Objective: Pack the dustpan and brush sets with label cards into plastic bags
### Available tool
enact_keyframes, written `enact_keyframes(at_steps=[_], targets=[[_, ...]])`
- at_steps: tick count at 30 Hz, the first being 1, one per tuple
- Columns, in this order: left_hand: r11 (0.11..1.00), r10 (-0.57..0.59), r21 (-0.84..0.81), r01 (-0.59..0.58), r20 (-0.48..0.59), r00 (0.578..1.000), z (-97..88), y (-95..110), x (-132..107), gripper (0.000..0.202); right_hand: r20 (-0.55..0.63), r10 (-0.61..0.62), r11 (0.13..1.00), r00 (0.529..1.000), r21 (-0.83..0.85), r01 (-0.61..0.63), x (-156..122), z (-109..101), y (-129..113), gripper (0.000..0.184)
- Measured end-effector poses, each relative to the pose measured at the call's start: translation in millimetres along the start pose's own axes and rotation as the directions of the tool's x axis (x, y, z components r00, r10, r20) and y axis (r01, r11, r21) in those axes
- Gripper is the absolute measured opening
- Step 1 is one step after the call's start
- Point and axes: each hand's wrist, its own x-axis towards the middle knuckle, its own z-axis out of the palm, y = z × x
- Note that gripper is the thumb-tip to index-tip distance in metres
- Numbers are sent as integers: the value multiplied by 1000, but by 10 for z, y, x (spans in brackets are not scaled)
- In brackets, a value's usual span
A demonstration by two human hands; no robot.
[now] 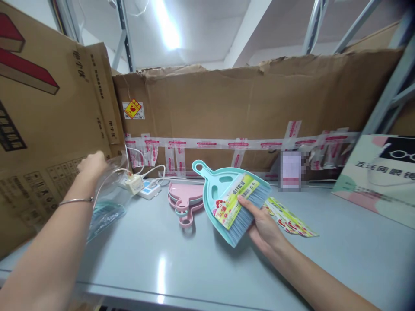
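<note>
My right hand (264, 226) grips a mint-green dustpan (210, 179) with a blue-bristled brush (241, 224) lying in it. A printed card (235, 201) wraps the brush, and my thumb presses on its edge. The set is tilted above the table, its looped handle pointing up and left. On the left, my left hand (94, 164) is closed at the upper edge of a clear plastic bag (118, 177); its fingertips are hidden. Blue-green bristled pieces (105, 218) show through the bag. Stacked pink dustpans (186, 192), with a mint one between, lie just left of the held set.
Several printed cards (292, 218) lie fanned on the grey table (181, 276). A power strip (149, 189) with a plug adapter (134, 184) and white cables sits behind the bag. Large cardboard boxes (210, 108) wall the back and left. A printed board (379, 177) leans at right.
</note>
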Motion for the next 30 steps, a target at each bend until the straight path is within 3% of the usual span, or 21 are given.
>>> enact_keyframes(at_steps=[2,3,5,7,9,14,19,28,30], targets=[[984,10,178,12,-126,992,-129,236,-178,44,-1,1,1000,1000,13,-1,-17,13,-34,49],[971,101,235,-50,-212,972,-177,380,-296,40,0,-3,1000,1000,21,3,-32,23,-53,50],[907,370,331,-261,-328,869,-207,684,-565,31,-3,-12,999,1000,35,12,-86,45,-96,52],[771,612,407,-490,-263,746,-136,964,-829,28,-12,-28,999,1000,44,29,-176,55,-135,54],[681,720,388,-621,-195,666,12,1185,-1045,28,-37,-12,999,999,35,14,-295,34,-163,57],[601,797,276,-750,-139,587,367,1498,-1319,35,-113,140,988,984,-48,-146,-562,-200,-142,63],[534,843,214,-818,-66,534,477,1660,-1460,39,-100,167,981,981,-84,-175,-604,-388,-67,64],[424,902,158,-892,-161,400,649,1714,-1793,41,-171,166,984,971,87,-153,-516,-125,70,58],[424,899,134,-896,-180,399,627,1696,-1792,40,-181,144,985,973,117,-124,-482,-86,110,60]])
